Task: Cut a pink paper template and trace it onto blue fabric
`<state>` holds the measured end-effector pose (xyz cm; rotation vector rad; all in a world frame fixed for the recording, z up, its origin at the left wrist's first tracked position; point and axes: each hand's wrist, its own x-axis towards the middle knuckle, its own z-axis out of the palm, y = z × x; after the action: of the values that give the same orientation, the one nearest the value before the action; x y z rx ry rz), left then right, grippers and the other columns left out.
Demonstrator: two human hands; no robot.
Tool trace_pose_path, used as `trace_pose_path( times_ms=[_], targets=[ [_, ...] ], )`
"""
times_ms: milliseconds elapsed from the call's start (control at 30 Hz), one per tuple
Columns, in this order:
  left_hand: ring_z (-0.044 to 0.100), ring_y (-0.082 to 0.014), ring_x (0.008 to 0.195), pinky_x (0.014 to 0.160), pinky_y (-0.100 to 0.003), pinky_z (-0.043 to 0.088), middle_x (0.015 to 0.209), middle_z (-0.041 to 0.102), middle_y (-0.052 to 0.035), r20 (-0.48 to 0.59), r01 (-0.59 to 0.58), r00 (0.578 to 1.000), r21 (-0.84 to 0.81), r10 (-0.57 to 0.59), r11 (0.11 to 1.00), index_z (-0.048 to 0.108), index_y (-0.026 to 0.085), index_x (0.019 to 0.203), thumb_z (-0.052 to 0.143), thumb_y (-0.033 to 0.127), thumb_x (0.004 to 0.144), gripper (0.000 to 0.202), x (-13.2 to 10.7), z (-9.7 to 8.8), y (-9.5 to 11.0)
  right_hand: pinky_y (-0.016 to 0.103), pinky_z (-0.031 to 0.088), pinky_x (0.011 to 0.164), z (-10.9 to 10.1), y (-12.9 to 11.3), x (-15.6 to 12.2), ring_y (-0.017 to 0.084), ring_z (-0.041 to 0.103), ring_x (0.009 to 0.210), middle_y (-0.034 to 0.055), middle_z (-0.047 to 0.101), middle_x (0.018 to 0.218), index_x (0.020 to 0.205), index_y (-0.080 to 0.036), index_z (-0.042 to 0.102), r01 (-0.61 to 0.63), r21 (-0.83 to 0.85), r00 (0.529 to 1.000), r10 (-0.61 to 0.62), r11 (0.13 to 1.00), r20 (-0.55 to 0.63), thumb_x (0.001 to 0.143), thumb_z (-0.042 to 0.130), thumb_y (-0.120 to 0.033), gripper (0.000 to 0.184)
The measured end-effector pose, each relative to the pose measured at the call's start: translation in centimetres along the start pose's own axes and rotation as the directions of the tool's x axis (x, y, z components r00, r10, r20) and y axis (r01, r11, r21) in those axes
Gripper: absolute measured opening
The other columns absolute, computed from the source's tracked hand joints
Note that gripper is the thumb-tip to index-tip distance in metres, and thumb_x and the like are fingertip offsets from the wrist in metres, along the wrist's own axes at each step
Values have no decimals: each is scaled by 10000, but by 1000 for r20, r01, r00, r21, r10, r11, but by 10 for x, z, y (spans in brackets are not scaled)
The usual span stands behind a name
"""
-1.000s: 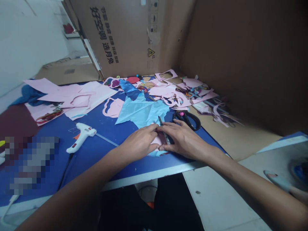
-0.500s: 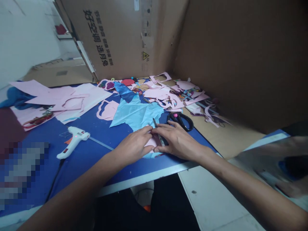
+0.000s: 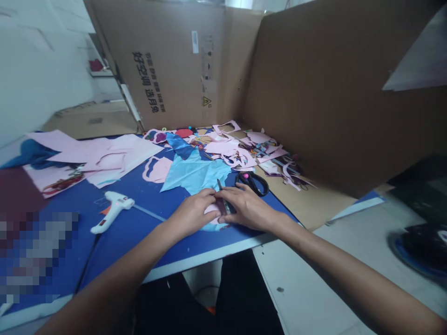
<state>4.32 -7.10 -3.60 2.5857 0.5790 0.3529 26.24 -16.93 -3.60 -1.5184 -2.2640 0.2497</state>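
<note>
My left hand lies on a small pink paper piece on the blue table, its fingers pressing the paper down. My right hand rests beside it, fingers closed around a thin dark blade-like tool whose tip points away from me. The fingertips of both hands meet over the pink piece. A light blue sheet lies just beyond the hands.
Black-handled scissors lie right of the hands. A white glue gun with its cord lies to the left. Pink paper sheets and scraps cover the back. Cardboard walls enclose the table's rear and right.
Both hands stay together on the pink piece. The view has pulled back and tilted up, so more of the cardboard walls and floor shows.
</note>
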Motion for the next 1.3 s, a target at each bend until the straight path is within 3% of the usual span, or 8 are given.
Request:
trace_pose_path(
  times_ms=[167,333,733,800,933,1033,1300],
  targets=[
    [738,-309,1302,1140,-452,597,1463,720,-137,-54,39,998,32,-37,999,785,162,1129,763,187,960,172,-2,7,4,675,344,1265,2,1,0,364,668,1441,167,744,1501,1507,-240,617,19,11,1000,-19,1000,-3,940,920,-401,662],
    [744,-295,1290,1130,-446,602,1463,716,-143,-85,11,996,24,-9,1000,784,167,1178,768,179,958,222,-4,11,3,693,364,1253,-1,-3,-1,364,685,1425,181,754,1471,1436,-219,644,2,11,1000,-2,1000,5,943,917,-351,578],
    [712,-295,1355,1184,-444,568,1462,721,-151,-95,0,995,65,6,998,793,182,1230,786,196,965,266,-7,13,3,716,375,1267,-2,-5,-8,381,634,1502,194,744,1505,1444,-219,655,16,2,1000,-16,1000,-3,946,899,-278,558],
    [703,-299,1379,1197,-453,560,1489,712,-153,-90,-4,996,78,11,997,790,183,1247,795,209,969,279,-8,14,3,692,392,1266,-4,-1,-15,374,655,1480,178,761,1481,1448,-224,654,16,-12,999,-17,1000,-46,975,856,-248,515],
    [682,-338,1421,1193,-474,562,1533,690,-189,-57,11,998,110,-4,994,790,151,1259,795,257,989,290,-9,16,2,593,517,1180,-6,4,-33,316,804,1211,115,836,1325,1361,-255,688,-26,-17,976,21,1000,-218,1099,648,-234,266],
    [669,-344,1445,1214,-491,545,1556,682,-197,-68,4,998,128,5,992,793,155,1234,798,269,990,269,-10,20,-2,560,549,1154,-3,-3,-46,295,815,1179,105,848,1298,1371,-257,675,-9,13,963,12,1000,-268,1102,571,-158,306],
    [650,-321,1480,1226,-494,540,1603,661,-177,-89,-43,995,115,53,992,768,172,1286,761,273,1025,281,-13,22,-4,627,436,1250,16,-28,-60,305,708,1422,152,783,1450,1422,-240,632,96,-69,990,-102,993,-96,1020,504,11,490]
  ],
)
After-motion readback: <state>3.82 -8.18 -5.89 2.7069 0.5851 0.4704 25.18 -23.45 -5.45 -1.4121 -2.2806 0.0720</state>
